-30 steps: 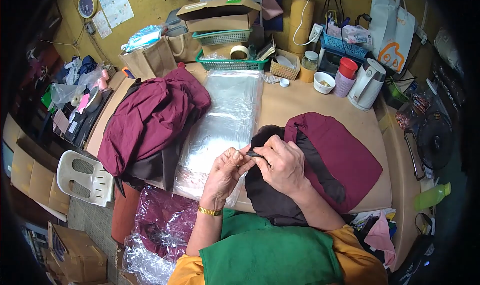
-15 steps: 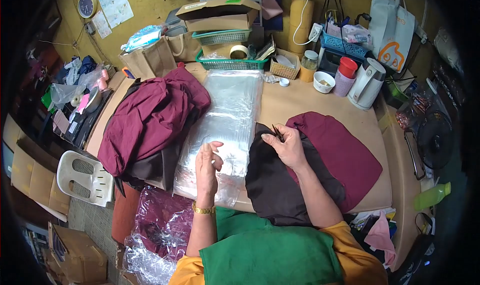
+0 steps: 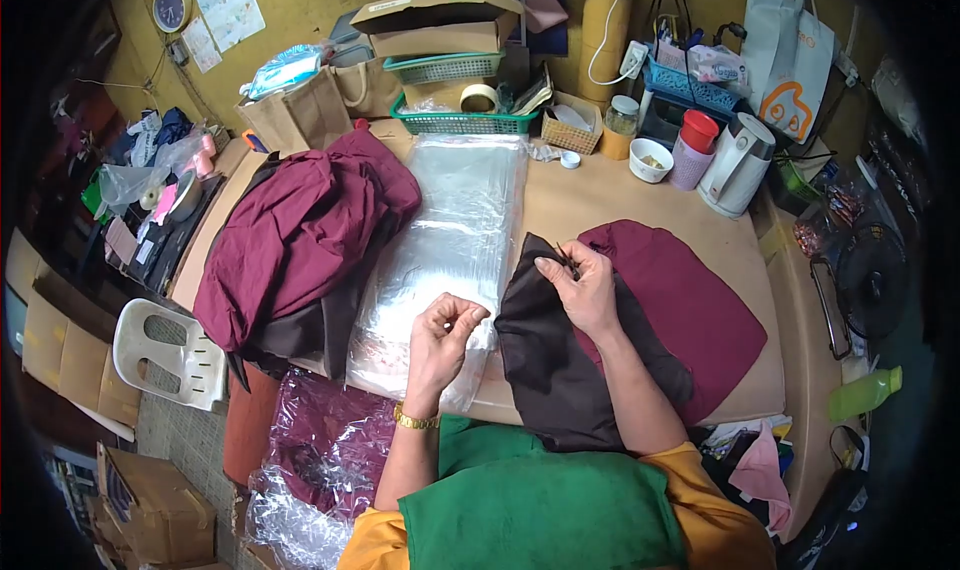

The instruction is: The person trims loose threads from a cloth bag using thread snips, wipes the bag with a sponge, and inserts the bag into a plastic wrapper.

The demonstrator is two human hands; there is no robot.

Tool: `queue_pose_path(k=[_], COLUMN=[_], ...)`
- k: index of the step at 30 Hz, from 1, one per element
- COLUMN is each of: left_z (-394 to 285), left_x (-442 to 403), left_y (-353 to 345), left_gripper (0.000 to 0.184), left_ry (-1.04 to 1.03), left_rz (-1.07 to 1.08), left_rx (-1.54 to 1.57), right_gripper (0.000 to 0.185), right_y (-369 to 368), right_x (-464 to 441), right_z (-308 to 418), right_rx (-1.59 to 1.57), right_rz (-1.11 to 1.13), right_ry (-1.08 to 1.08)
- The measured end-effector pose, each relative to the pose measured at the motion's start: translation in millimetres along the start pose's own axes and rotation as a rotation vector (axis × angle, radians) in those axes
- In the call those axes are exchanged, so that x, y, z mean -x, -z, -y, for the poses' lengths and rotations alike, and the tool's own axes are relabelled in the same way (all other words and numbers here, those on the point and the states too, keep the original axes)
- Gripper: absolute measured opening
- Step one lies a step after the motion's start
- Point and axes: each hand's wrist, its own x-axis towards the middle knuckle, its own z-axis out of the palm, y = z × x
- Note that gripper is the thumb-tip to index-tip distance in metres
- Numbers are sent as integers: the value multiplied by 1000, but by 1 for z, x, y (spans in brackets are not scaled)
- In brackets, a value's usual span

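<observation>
My right hand is closed at the upper edge of a dark brown cloth, with small dark tips, perhaps of a tool, showing between its fingers. The brown cloth overlaps a maroon cloth on its right. My left hand is raised over the lower part of a stack of clear plastic sheets, thumb and fingertips pinched together; anything between them is too small to name. To the left lies a crumpled maroon and dark garment.
Along the back stand green baskets, a jar, a white bowl, a red-lidded cup and a white kettle. Plastic-wrapped maroon cloth lies below the table's front edge, near a white chair.
My hands have moved apart from their earlier meeting over the brown cloth. My left hand's fingers, loosely apart half a second ago, have come together in a pinch. The brown cloth's upper edge has risen.
</observation>
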Motion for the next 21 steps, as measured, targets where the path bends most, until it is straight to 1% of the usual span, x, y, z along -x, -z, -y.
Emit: queue_pose_path(k=[2,3,4,6,7,9,10,12,13,14,16,17,21], left_z=[0,1,-1,-6,3,3,3,4,5,7,10,9,6], left_x=[1,2,2,2,3,3,3,2,2,2,1,2,2], left_y=[3,4,3,0,0,-1,-2,-2,-2,-2,-3,-3,-2], left_gripper=[17,13,13,9,8,8,9,9,9,9,10,10,9], left_ry=[217,272,272,358,366,354,340,337,333,333,308,308,314], left_rz=[73,143,142,272,292,286,279,277,277,277,285,286,256], left_rx=[521,702,702,1008,1089,1093,1098,1111,1122,1123,1103,1103,1077], right_gripper=[25,24,24,24,24,26,26,25,27,27,27,26,24], right_y=[-2,-3,-4,-6,-6,-5,-2,5,3,2,-1,-2,-4], right_x=[1,1,2,4,5,12,16,26,30,32,35,35,35], right_z=[-4,-4,-3,8,14,29,39,57,59,60,62,61,61], right_rx=[0,2,2,102,102,322,322,480,492,493,567,587,606], right_rz=[13,24,25,-27,-27,-119,-117,107,133,133,128,112,150], right_ry=[-21,-42,-42,29,28,241,240,314,351,350,470,489,502])
